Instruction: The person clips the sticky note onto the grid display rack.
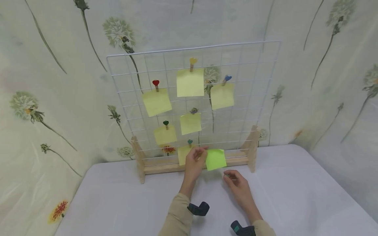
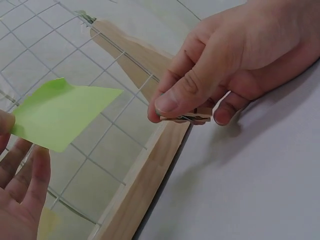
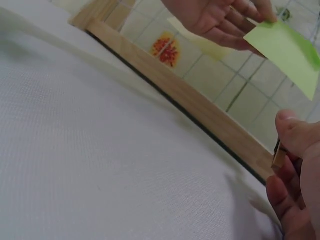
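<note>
A bright green sticky note (image 1: 216,159) is pinched at its left edge by my left hand (image 1: 195,160), in front of the lower part of a white wire grid (image 1: 236,118). Off to the right and a bit lower, my right hand (image 1: 238,186) grips a small wooden clothespin (image 2: 192,117) between thumb and fingers. The clothespin also shows in the right wrist view, apart from the note. Behind my left hand, a yellow note (image 1: 182,154) hangs from a teal-topped clip (image 1: 190,142), partly covered by the hand.
More yellow notes hang higher on the grid, among them one (image 1: 190,82) under a yellow heart clip (image 1: 193,61) and one (image 1: 157,102) under a red heart clip (image 1: 156,83). Wooden feet (image 1: 253,149) support the grid on a white-covered table (image 1: 118,196). A flower-patterned cloth (image 1: 325,98) hangs behind.
</note>
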A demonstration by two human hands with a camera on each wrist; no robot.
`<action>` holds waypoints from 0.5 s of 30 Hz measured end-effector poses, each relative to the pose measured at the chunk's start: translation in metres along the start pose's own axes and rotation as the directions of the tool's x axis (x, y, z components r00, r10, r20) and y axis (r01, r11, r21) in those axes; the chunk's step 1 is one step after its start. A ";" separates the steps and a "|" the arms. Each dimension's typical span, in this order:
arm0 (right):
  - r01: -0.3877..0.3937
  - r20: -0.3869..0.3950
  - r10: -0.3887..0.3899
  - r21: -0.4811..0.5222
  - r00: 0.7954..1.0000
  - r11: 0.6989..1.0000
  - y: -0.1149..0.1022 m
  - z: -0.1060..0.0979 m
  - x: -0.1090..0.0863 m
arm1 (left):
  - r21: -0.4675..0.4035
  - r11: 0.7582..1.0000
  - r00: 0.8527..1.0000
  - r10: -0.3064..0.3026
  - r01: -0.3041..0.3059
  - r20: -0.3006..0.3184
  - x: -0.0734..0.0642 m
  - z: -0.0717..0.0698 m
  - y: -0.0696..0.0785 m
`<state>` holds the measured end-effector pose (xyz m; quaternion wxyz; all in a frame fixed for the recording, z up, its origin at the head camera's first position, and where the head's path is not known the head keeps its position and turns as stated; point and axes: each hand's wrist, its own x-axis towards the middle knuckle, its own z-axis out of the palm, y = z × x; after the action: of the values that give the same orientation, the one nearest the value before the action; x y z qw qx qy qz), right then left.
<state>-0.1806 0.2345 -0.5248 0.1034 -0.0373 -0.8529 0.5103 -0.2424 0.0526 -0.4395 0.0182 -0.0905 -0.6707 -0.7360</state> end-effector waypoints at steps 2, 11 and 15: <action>0.000 -0.002 0.000 0.004 1.000 1.000 0.001 0.000 0.001 | 0.010 1.000 1.000 0.008 -0.008 -0.001 0.000 0.002 0.007; 0.019 -0.003 -0.019 0.058 1.000 0.998 0.000 -0.001 0.000 | 0.019 1.000 1.000 0.008 -0.008 -0.027 0.014 0.007 -0.001; 0.038 -0.003 -0.038 0.074 0.999 0.997 -0.001 0.001 -0.001 | 0.030 0.999 0.999 0.030 -0.029 -0.034 0.017 0.009 0.000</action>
<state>-0.1794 0.2331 -0.5249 0.1152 -0.0178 -0.8339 0.5395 -0.2585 0.0636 -0.4359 0.0420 -0.0876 -0.6796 -0.7271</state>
